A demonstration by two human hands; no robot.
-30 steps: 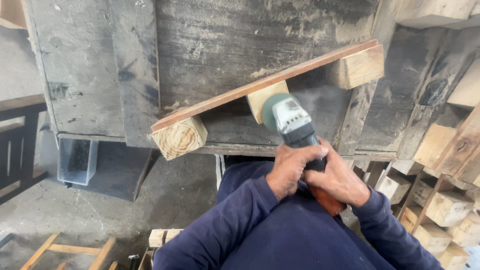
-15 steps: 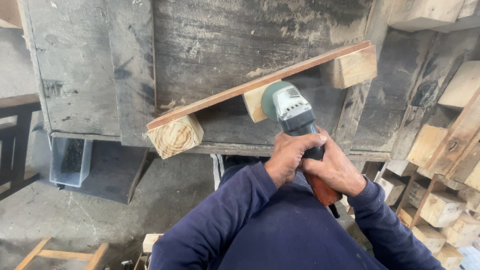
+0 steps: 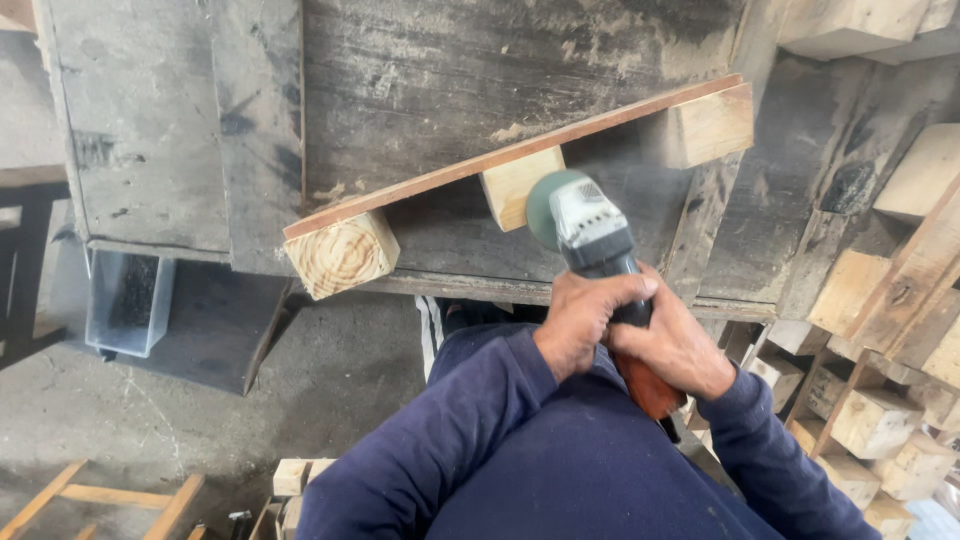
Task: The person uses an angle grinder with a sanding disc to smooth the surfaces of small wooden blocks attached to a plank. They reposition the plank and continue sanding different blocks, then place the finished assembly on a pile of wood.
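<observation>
Both hands grip an angle grinder (image 3: 585, 230) with a green guard, grey head and orange rear handle. My left hand (image 3: 585, 320) wraps its black body from the left; my right hand (image 3: 675, 345) holds it from the right, just behind. The grinder's disc sits against the middle wooden block (image 3: 515, 185) of a pallet piece: a thin reddish board (image 3: 480, 165) standing on edge with three square blocks fixed to it. One block (image 3: 340, 255) is at the near left end, another (image 3: 710, 125) at the far right end. The piece rests on a dark, worn workbench (image 3: 420, 80).
A clear plastic bin (image 3: 125, 300) hangs at the bench's left side. Stacked pale wooden blocks (image 3: 880, 420) and planks fill the right. A wooden frame (image 3: 100, 500) lies on the concrete floor at lower left. More small blocks (image 3: 290, 480) sit by my knees.
The view has shifted, and the grinder has moved left along the piece, from right of the middle block to its right face. Both hands keep their grip.
</observation>
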